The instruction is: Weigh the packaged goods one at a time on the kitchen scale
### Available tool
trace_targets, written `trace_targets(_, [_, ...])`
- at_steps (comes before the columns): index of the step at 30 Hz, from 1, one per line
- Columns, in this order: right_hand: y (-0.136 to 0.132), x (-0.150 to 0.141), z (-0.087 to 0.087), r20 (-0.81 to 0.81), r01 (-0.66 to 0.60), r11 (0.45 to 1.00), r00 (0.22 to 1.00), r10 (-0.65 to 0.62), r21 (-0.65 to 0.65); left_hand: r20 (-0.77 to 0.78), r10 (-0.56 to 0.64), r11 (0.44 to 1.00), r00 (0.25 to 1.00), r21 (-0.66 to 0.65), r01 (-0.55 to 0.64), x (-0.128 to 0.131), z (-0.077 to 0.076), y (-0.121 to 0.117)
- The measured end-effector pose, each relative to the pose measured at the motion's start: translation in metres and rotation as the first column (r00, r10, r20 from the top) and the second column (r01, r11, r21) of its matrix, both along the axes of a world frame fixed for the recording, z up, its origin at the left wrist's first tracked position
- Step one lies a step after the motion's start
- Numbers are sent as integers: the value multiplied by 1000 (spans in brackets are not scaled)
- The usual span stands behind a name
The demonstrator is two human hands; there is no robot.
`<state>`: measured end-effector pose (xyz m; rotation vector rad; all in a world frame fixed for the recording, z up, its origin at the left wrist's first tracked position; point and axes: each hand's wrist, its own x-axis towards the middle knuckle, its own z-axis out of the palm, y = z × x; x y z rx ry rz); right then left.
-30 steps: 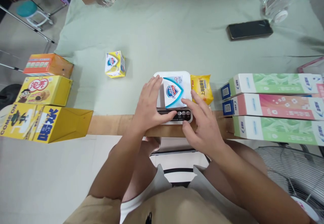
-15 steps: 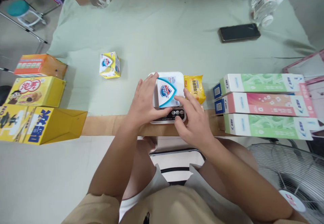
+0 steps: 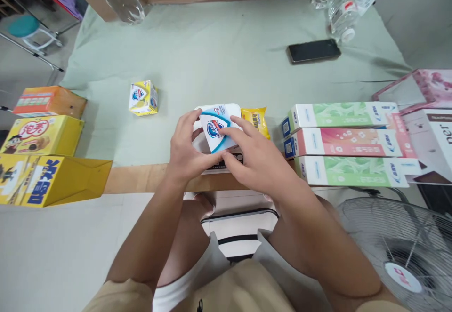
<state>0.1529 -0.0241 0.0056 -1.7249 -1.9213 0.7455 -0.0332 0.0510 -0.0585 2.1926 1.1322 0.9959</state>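
Newly, one white cardboard box with blue trim (image 3: 216, 116) was turned askew between the hands, over a white plastic scale (image 3: 236, 109), seemingly under adjustment: left hand (image 3: 184, 151) half-open, gripping its edges; right hand (image 3: 259, 156) loosely curled, fingers against its face.

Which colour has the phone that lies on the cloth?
The phone is black; it shows best in the head view.

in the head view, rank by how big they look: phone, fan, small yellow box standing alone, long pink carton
1. fan, cut off by the picture edge
2. long pink carton
3. phone and small yellow box: areas too alike to rank
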Motion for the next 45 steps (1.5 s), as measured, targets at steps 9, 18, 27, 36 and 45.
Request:
trace_targets(9, [-19,24,32,-28,32,999,999,-33,-27,84,-23,997,996,-73,29,35,24,5])
trace_targets(18, [-39,90,53,59,177,973,980,-188,150,-138,-419,896,898,-224,384,115,60,125])
trace_targets(27, [-35,119,44,139,222,964,960,-242,146,-111,-726,606,679,-571,554,190,27,188])
trace_targets(36, [-35,120,37,170,290,950,937,-306,114,-339,-683,711,646,-510,484,212,23,175])
trace_targets(45, [-32,113,32,155,335,935,924,-350,113,-176,-768,583,615,-588,560,214,33,152])
